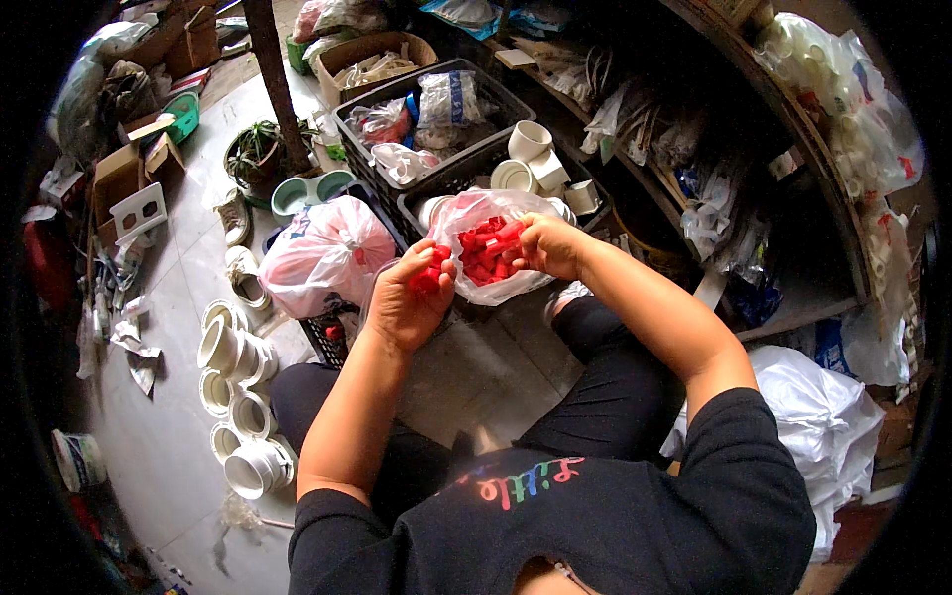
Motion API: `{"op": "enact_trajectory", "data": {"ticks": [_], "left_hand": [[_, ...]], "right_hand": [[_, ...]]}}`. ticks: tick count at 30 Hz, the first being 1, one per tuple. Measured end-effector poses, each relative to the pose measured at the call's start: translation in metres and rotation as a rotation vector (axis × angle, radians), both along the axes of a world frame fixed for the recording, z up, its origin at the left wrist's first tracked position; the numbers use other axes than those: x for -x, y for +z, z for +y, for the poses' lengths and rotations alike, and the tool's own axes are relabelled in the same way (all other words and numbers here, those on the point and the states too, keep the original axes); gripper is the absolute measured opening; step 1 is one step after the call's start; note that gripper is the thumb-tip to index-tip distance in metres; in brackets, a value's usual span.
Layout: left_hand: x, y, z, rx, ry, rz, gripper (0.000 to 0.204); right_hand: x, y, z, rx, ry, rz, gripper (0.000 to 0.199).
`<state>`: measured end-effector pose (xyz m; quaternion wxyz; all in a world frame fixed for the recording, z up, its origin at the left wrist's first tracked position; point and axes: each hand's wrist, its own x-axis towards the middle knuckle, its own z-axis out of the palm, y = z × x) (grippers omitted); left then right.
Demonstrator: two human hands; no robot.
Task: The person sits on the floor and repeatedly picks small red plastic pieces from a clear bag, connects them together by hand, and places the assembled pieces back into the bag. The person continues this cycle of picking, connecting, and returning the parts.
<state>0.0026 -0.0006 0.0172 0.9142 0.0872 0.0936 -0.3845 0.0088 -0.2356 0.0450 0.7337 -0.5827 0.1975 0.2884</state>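
A translucent plastic bag point(511, 294) stands open in front of me, with many small red plastic pieces point(483, 266) inside. My left hand point(409, 302) is curled around several of the same red pieces point(433, 270), beside the bag's left rim. Over the bag's right side, my right hand point(555, 246) is closed, its fingertips pinched on a red piece point(510, 231). The exact kind of these pieces is too small to make out.
A tied pinkish-white bag point(332, 253) sits left of my hands. Black crates point(466, 164) with white pipe fittings point(533, 142) and bags stand beyond. White pipe fittings point(256, 466) line the floor at left. A loaded shelf point(684, 213) and a white sack point(808, 416) are at right.
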Motion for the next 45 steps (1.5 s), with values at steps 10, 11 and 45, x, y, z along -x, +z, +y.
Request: {"op": "enact_trajectory", "data": {"ticks": [10,11,45], "left_hand": [[-0.014,0.004,-0.015,-0.198,-0.009,-0.05,0.016],[-0.014,0.005,-0.017,-0.206,-0.022,-0.063,0.017],[0.003,0.025,-0.038,-0.346,-0.132,-0.159,0.043]], "right_hand": [[0.017,0.044,0.021,-0.282,-0.11,-0.104,0.021],[0.018,0.045,0.022,-0.293,-0.099,-0.12,0.02],[0.037,0.066,0.016,-0.225,-0.176,-0.38,0.026]]}}
